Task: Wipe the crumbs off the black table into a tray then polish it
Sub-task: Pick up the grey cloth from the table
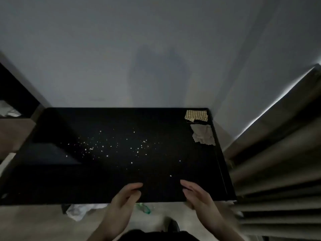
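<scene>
The head view looked down on a black table (112, 180) set against a pale wall (156, 49) in dim light. Pale crumbs (111, 146) lay scattered across the middle of the top, thickest in a loose band from left of centre to right of centre, with a few strays nearer the front edge, one just beyond the right hand's fingertips. At the far right corner sat a yellow checked cloth (197, 115), and just in front of it a crumpled grey cloth (203, 135), both close to the right edge. A dim, slightly lighter rectangle (50, 153) showed on the left part of the top; whether it was a tray or a reflection could not be told.

The left hand (124, 200) reached over the front edge with its fingers loosely curled and the thumb near them, holding nothing. The right hand (196, 194) reached over the same edge with its fingers stretched flat and together, also empty. The two hands were apart, palms turned partly toward each other, both short of the main crumb patch.

Below the front edge, on the floor, lay a crumpled white bag (78, 211) and a small green object (144, 207). Curtains (278, 162) hung to the right of the table, with a bright strip of light along their top edge.
</scene>
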Demonstrator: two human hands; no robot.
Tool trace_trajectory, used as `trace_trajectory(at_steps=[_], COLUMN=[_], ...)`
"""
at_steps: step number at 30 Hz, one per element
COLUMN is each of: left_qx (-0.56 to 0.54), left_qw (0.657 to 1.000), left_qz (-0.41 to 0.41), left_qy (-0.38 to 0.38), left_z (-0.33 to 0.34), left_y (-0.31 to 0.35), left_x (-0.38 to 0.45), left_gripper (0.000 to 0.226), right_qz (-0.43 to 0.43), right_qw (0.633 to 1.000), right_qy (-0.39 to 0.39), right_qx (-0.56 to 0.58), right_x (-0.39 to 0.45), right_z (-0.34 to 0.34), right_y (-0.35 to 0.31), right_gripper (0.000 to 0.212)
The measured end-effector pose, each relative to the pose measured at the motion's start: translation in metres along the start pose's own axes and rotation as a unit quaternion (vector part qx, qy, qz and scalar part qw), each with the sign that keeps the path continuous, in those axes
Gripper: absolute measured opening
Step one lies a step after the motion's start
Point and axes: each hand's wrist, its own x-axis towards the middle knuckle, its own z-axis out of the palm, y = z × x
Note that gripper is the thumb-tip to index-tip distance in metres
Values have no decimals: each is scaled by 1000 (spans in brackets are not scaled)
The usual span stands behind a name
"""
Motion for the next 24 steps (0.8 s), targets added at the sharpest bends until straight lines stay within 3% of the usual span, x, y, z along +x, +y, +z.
trace_trajectory(at_steps=[7, 18, 24], left_qx=[-15, -17, -6], left_qw=[1000, 996, 994], left_qz=[-23, -6, -32], left_qy=[11, -87, -102], left_z=[13, 8, 18], left_y=[11, 43, 26], left_x=[12, 80, 91], left_gripper=[27, 27, 26], right_qz=[26, 81, 100], right_qw=[999, 989, 985], right_qy=[-36, 112, 138], right_qx=[-16, 42, 38], right_x=[26, 9, 15], right_z=[-23, -12, -28], right_y=[-20, 13, 13], right_gripper=[29, 30, 31])
